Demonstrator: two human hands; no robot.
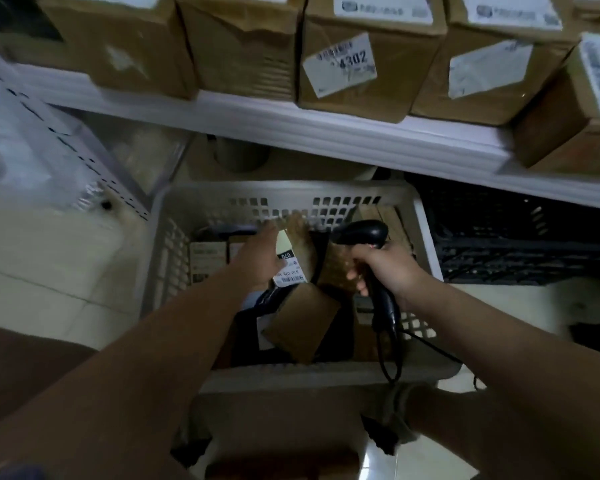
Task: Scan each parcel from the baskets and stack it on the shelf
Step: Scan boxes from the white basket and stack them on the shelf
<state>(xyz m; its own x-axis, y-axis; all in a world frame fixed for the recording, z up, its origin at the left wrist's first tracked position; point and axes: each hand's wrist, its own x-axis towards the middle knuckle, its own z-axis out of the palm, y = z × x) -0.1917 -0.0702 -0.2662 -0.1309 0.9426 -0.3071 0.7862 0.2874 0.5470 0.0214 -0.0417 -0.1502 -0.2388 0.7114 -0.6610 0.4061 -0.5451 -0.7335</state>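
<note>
Left hand (258,256) is down in the basket (326,374), gripping the parcel (303,252) by its left edge. The thumb lies across the white label (289,273); the fingers go round the far side, blurred. The parcel is inside the basket, roughly mid-basket and tipped up on edge above the other parcels, with its long axis running away from the person. The label faces up and toward the person, barcode at the near low end.

A loose box (305,320) lies below it, toward the near rim.

The scanner (362,233) is just right of the parcel. Its head is level with the parcel's far end and its nose points left, across the parcel's top rather than down at the barcode. The right hand (385,268) is clenched round the scanner's handle, knuckles close to the parcel's right side. I can't tell if they touch. The cord (392,368) loops over the near rim.

Key relation: the barcode sits low and left of the scanner head, nearer the person than the nose is. My guess is that the scan needs either the parcel lifted and turned right or the scanner tipped down and back. The left hand is the one on the parcel, so it would carry it to the shelf (326,129), which is above and beyond the basket and already lined with boxes (368,64).

A black crate (516,244) stands right of the basket, under the shelf.
</note>
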